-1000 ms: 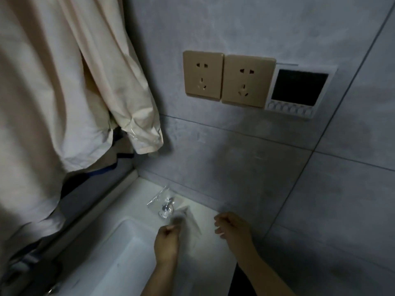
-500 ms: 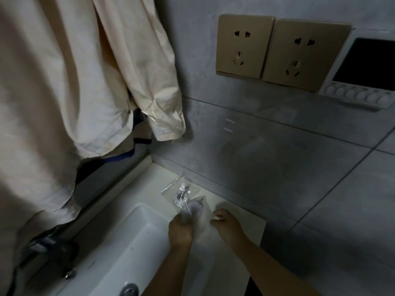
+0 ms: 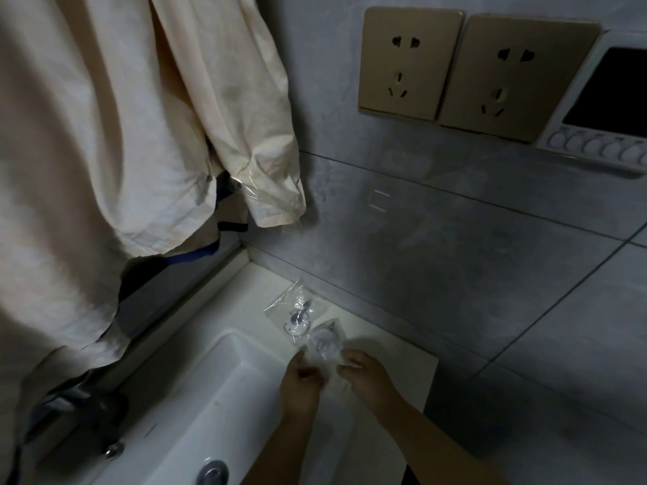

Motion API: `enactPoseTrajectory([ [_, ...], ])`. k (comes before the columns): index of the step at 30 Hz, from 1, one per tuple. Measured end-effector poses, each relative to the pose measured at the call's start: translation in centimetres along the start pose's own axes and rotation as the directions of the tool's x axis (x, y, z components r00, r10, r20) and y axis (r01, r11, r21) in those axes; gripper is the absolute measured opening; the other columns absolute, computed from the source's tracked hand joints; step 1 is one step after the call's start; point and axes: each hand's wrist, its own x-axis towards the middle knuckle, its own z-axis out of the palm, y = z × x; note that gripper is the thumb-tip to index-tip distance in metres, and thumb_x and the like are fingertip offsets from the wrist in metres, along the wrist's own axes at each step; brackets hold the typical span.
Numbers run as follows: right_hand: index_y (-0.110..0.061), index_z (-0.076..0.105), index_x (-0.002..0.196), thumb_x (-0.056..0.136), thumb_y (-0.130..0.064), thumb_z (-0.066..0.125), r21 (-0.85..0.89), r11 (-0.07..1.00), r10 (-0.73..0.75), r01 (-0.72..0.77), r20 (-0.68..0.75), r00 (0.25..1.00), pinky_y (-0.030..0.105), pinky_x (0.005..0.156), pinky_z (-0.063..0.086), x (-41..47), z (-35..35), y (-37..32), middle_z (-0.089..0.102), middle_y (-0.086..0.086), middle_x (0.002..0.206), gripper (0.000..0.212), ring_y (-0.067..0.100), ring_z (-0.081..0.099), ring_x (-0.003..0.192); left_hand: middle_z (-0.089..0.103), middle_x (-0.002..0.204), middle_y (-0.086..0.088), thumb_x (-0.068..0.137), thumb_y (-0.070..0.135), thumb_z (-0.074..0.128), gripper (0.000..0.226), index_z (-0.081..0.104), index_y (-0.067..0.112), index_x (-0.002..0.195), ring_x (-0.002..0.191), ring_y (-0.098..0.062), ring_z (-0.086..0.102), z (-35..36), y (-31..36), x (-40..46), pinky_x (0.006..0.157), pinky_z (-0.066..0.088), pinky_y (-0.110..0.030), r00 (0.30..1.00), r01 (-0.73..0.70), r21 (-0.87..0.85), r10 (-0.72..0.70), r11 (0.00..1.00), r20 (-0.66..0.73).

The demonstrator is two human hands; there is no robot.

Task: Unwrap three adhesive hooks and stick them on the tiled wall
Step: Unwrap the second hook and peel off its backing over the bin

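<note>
Both hands hold one clear plastic packet with a round adhesive hook [image 3: 324, 339] inside, just above the white sink ledge [image 3: 392, 358]. My left hand [image 3: 301, 379] pinches the packet's left edge and my right hand [image 3: 364, 374] pinches its right edge. A second wrapped hook packet [image 3: 296, 315] lies flat on the ledge just beyond, close to the wall. The grey tiled wall [image 3: 455, 257] rises behind the ledge. A transparent hook pad [image 3: 380, 201] seems stuck on that wall, faint in the dim light.
A cream garment [image 3: 140, 134] hangs at the left over the sink basin [image 3: 196, 407]. Two gold power sockets [image 3: 409, 64] and a white control panel [image 3: 609, 110] sit high on the wall. A tap [image 3: 105, 414] stands at the lower left and a drain [image 3: 211, 472] at the bottom.
My right hand moved in from the right and took hold of the packet that my left hand was holding. The camera moved closer to the wall and sink.
</note>
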Motion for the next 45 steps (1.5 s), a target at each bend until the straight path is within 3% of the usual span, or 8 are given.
enactPoseTrajectory([
  [7,-0.025,0.066,0.057,0.078,-0.014,0.067,-0.106,0.989,-0.119,0.106,-0.122,0.985,0.031,0.067,0.048,-1.4,-2.3,-0.5,0.062,-0.006,0.058,0.023,0.010,0.057,0.060,0.072,0.086,-0.021,0.074,-0.009,0.058,0.035,0.069,0.008,0.102,0.074,-0.025,0.060,0.8,0.9,-1.7,0.074,0.051,-0.039,1.000,-0.026,-0.119,0.026,0.993,0.002],
  [12,-0.007,0.067,0.068,0.082,-0.021,0.057,-0.173,0.974,-0.169,0.147,-0.126,0.977,0.037,0.064,0.053,-3.8,-4.1,-2.6,0.070,0.014,0.070,0.022,0.027,0.066,0.068,0.070,0.075,-0.004,0.080,-0.005,0.055,0.024,0.073,0.008,0.072,0.071,-0.020,0.057,1.1,1.3,-3.3,0.075,0.046,-0.034,0.995,-0.060,-0.180,0.073,0.982,0.066],
  [19,-0.017,0.061,0.056,0.080,-0.029,0.058,-0.023,0.997,-0.075,0.074,-0.075,0.994,0.019,0.037,0.043,-9.2,-8.6,-7.0,0.064,-0.004,0.049,0.027,0.007,0.063,0.043,0.054,0.115,0.008,0.058,-0.015,0.056,0.071,0.063,0.029,0.114,0.105,-0.006,0.054,-0.3,2.4,-6.0,0.077,0.040,-0.005,0.841,-0.476,0.055,0.437,0.877,0.318],
  [28,-0.023,0.067,0.058,0.078,-0.031,0.063,0.061,0.961,-0.259,0.270,-0.151,0.954,0.016,0.048,0.044,-15.3,-13.6,-8.8,0.065,-0.007,0.052,0.022,0.002,0.059,0.049,0.052,0.133,0.000,0.051,0.019,0.086,0.087,0.048,0.028,0.128,0.122,-0.010,0.050,2.3,3.5,-9.8,0.099,0.042,-0.021,0.695,-0.544,0.027,0.433,0.838,0.573],
  [30,-0.022,0.069,0.059,0.078,-0.030,0.066,0.124,0.956,-0.247,0.266,-0.153,0.957,0.017,0.049,0.046,-16.2,-14.5,-8.8,0.066,-0.006,0.052,0.021,0.003,0.060,0.049,0.055,0.132,-0.003,0.052,0.018,0.087,0.085,0.049,0.022,0.129,0.119,-0.010,0.054,3.4,3.6,-10.7,0.093,0.044,-0.016,0.683,-0.480,-0.054,0.411,0.876,0.603],
  [36,-0.007,0.068,0.059,0.080,-0.021,0.066,0.402,0.861,-0.286,0.312,-0.126,0.950,0.034,0.062,0.049,-19.7,-17.8,-8.5,0.065,0.009,0.056,0.025,0.023,0.059,0.057,0.067,0.121,-0.018,0.050,0.008,0.081,0.075,0.057,0.004,0.121,0.114,-0.032,0.062,7.2,3.2,-14.7,0.105,0.041,-0.056,0.652,-0.125,-0.306,0.311,0.944,0.691],
  [40,-0.008,0.067,0.058,0.082,-0.017,0.064,0.585,0.759,-0.248,0.285,-0.146,0.958,0.027,0.052,0.050,-21.7,-20.8,-7.6,0.064,0.009,0.055,0.025,0.018,0.059,0.050,0.072,0.112,-0.012,0.054,0.017,0.082,0.055,0.072,0.019,0.109,0.103,-0.022,0.069,9.6,2.8,-17.7,0.094,0.053,-0.037,0.572,-0.017,-0.384,0.324,0.923,0.754],
  [45,-0.014,0.067,0.056,0.078,-0.017,0.063,0.774,0.615,-0.114,0.149,-0.100,0.988,0.024,0.043,0.049,-23.4,-23.7,-5.7,0.063,0.006,0.055,0.023,0.012,0.059,0.046,0.065,0.117,-0.023,0.059,0.017,0.090,0.072,0.060,0.000,0.122,0.105,-0.034,0.065,12.3,3.1,-21.2,0.090,0.055,-0.035,0.539,0.289,-0.551,0.342,0.783,0.769],
])
